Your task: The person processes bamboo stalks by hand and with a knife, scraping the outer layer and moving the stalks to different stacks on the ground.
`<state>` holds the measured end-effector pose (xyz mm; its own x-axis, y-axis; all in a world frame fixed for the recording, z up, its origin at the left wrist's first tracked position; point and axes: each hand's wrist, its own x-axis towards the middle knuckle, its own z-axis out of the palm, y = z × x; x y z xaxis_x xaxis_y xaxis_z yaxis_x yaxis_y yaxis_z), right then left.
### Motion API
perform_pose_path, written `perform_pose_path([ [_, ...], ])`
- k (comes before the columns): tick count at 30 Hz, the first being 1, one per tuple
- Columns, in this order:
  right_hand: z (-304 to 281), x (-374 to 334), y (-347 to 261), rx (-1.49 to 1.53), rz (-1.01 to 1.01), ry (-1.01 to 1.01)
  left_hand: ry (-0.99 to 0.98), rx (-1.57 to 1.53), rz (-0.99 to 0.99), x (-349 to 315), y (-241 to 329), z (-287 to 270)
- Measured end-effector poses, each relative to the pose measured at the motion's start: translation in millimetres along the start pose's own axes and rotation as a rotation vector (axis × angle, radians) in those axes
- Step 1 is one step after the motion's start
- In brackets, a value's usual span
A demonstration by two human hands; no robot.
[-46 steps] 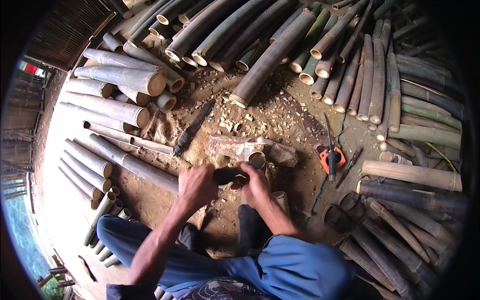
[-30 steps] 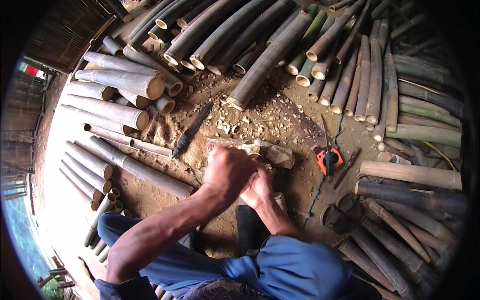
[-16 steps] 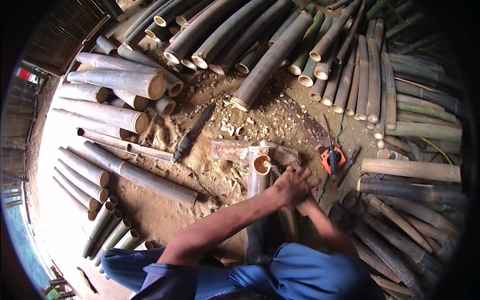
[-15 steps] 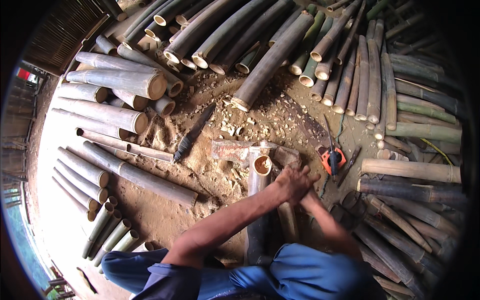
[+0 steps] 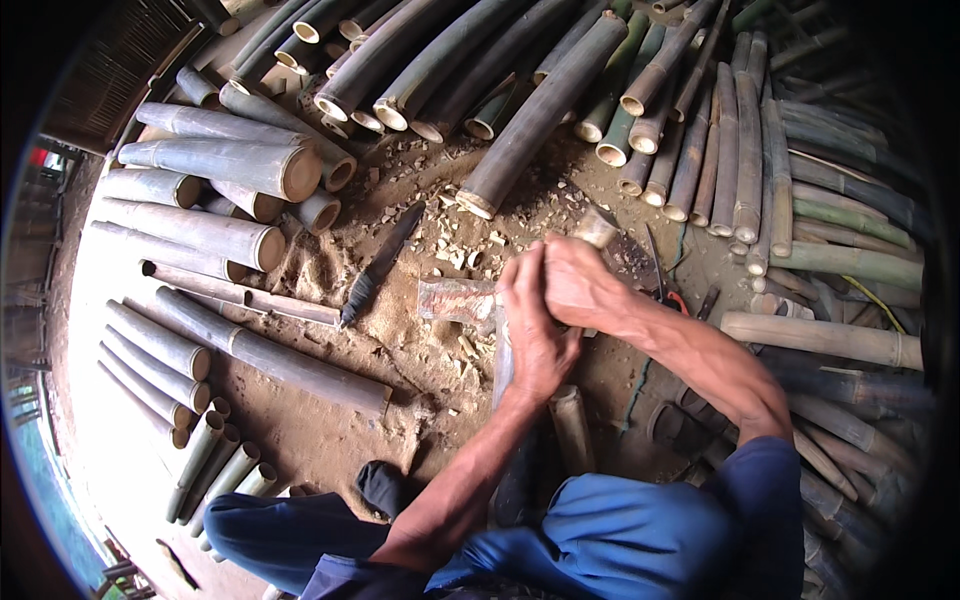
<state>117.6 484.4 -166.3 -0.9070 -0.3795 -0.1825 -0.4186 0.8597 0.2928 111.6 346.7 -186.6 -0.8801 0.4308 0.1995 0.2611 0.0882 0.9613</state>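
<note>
Between my knees stands a bamboo tube [image 5: 503, 362], its upper end hidden by my hands. My left hand [image 5: 535, 335] is closed around the top of this tube, fingers pointing away from me. Right against it, my right hand [image 5: 580, 283] is curled into a fist. A pale, blunt wooden piece [image 5: 598, 228] juts out beyond that fist; its full shape is hidden. A flat block [image 5: 452, 299] with reddish marks lies just left of my left hand. A shorter bamboo tube [image 5: 571, 425] stands beneath my right forearm.
A dark-handled knife [image 5: 383, 265] lies among wood chips [image 5: 465, 245]. Cut bamboo poles [image 5: 215, 165] are stacked left, ahead and right. One long pole [image 5: 540, 115] points toward me. An orange tool [image 5: 677, 302] is partly hidden behind my right forearm.
Both hands have moved from right of the tube onto its upper end, covering the opening. My right forearm now reaches across from the right, and the pale wooden piece shows beyond the fist.
</note>
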Motion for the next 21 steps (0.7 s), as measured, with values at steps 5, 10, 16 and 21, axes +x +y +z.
perform_pose_path([
  [5, 27.6, -53.8, -15.9, 0.599, 0.596, -0.501, -0.945, 0.357, -0.006, 13.0, 12.2, 25.8],
  [10, 29.0, -92.1, -48.7, 1.244, 1.032, -0.341, -1.303, 0.283, 0.001, 18.1, 19.3, 34.3],
  [16, 11.7, -62.5, 0.5, 0.991, 0.811, -0.453, -0.778, 0.032, -0.06, 28.6, 11.0, 14.8],
  [21, -8.9, -7.3, 20.9, 0.57, 0.224, -0.232, -0.336, -0.079, -0.149, 28.5, 7.3, -1.0],
])
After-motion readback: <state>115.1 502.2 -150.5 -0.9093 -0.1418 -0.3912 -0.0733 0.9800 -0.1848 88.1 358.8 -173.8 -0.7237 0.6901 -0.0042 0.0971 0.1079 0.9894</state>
